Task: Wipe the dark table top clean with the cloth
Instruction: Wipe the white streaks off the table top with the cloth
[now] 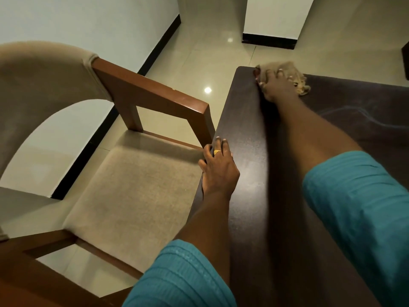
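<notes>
Two hands on a dark table top, one pressing a cloth at its far corner

Smooth, matt dark wood, the table top (254,129) runs lengthwise from the bottom middle of the frame up to the upper middle, its straight left edge in plain view. The cloth (302,88), beige and motion-blurred with a frayed fringe, sits on the far left corner, upper right of centre; its length follows the far edge, fringe pointing right. The right hand (276,85) presses it flat with fingers spread. The left hand (219,167), wearing a gold ring (217,152), rests on the left edge with fingers close together and thumb over the side. Bare top with faint pale streaks (354,111) stretches to the right. A beige upholstered chair (137,196) fills the left; its square wooden armrest (155,94) stands just beside the table edge.
</notes>
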The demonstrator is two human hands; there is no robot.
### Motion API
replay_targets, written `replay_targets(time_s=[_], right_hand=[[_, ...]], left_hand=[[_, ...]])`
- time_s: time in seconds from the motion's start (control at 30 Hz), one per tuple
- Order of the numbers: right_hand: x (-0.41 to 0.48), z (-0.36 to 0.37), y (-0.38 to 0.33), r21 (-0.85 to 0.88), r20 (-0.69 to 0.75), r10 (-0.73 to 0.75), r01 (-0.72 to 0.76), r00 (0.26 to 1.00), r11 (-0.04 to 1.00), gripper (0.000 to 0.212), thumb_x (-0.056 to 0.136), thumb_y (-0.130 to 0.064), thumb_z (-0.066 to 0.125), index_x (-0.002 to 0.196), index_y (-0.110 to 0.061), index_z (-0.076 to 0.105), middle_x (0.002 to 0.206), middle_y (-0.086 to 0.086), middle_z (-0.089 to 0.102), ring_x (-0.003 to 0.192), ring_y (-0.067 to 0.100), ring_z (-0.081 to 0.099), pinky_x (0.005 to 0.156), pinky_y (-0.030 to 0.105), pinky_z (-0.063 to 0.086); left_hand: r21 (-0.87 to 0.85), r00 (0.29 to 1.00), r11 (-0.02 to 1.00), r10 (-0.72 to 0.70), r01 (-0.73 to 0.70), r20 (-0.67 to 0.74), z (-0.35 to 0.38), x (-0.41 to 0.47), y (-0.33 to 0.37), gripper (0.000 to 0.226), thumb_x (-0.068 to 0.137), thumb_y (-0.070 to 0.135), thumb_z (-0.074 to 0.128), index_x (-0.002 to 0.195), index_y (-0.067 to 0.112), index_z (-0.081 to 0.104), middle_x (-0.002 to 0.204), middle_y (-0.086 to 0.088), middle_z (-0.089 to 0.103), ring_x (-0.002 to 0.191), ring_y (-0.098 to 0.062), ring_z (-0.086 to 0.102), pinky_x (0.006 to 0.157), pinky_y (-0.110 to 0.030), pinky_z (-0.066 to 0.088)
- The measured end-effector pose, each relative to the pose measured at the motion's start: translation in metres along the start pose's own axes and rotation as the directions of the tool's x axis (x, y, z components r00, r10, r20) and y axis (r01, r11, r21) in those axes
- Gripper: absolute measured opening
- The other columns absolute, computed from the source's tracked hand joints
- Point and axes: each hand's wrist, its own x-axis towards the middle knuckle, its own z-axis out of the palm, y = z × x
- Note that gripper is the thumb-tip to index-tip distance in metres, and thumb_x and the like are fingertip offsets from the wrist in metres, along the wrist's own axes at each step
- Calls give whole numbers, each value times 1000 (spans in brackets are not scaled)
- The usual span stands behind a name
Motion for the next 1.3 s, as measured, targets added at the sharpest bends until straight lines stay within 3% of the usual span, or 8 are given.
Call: replay_targets(time_s=[0.2, 0.33, 0.5, 0.7, 0.9, 1.07, 1.3], right_hand=[[-48, 24, -41, -67, -22, -247, 245, 969, 967, 52, 100, -43, 29, 149, -27, 23, 159, 7, 15, 143, 41, 18, 112, 53, 24], [-63, 27, -26, -48, -35, -289, 287, 957, 957, 48, 99, -44, 32, 145, -30, 32, 158, 5, 21, 141, 41, 22, 111, 50, 27], [-71, 13, 23, -34, -75, -159, 157, 984, 987, 48, 99, -44, 32, 145, -30, 31, 157, 7, 22, 139, 42, 27, 109, 48, 30], [-65, -8, 105, 52, -135, 107, -101, 985, 994, 50, 98, -42, 34, 146, -29, 30, 158, 8, 20, 139, 42, 28, 110, 49, 30], [-68, -7, 87, 95, -164, 234, -221, 958, 971, 47, 98, -36, 34, 144, -24, 33, 156, 11, 24, 138, 41, 28, 109, 49, 29], [-81, 5, 35, 80, -75, 96, -90, 993, 993, 45, 100, -37, 32, 144, -30, 31, 158, 6, 19, 141, 41, 21, 110, 48, 26], [-133, 25, -21, -12, -28, -164, 164, 986, 986, 47, 98, -39, 37, 144, -33, 32, 157, 1, 22, 144, 35, 18, 104, 47, 35]], left_hand=[[-20, 1000, 1000, -7, 7, 7, 0, 0, 1, 47, 99, 25, 26, 144, 14, 19, 154, -6, 17, 137, -34, 18, 101, -47, 32], [-23, 1000, 1000, -6, 6, 22, -3, -1, 2, 47, 99, 26, 25, 144, 15, 19, 155, -6, 17, 137, -33, 17, 102, -48, 29], [-27, 1000, 1000, -12, 12, 26, -5, 0, 1, 47, 99, 27, 24, 144, 14, 21, 155, -7, 18, 138, -34, 17, 104, -50, 28], [-11, 1000, 1000, -9, 9, 22, -7, -1, 3, 47, 99, 28, 24, 144, 14, 20, 155, -7, 18, 137, -34, 18, 104, -47, 29], [-4, 1000, 1000, -14, 14, 15, -5, -1, 1, 48, 99, 29, 24, 144, 15, 20, 155, -7, 18, 137, -34, 19, 104, -49, 30], [-11, 1000, 1000, -7, 7, 5, -5, -1, 2, 47, 99, 29, 25, 143, 14, 23, 154, -7, 20, 135, -33, 21, 102, -48, 32], [-40, 1000, 999, -16, 16, 4, -5, -1, 2, 46, 99, 27, 26, 142, 14, 25, 153, -7, 21, 134, -33, 21, 101, -49, 31]])
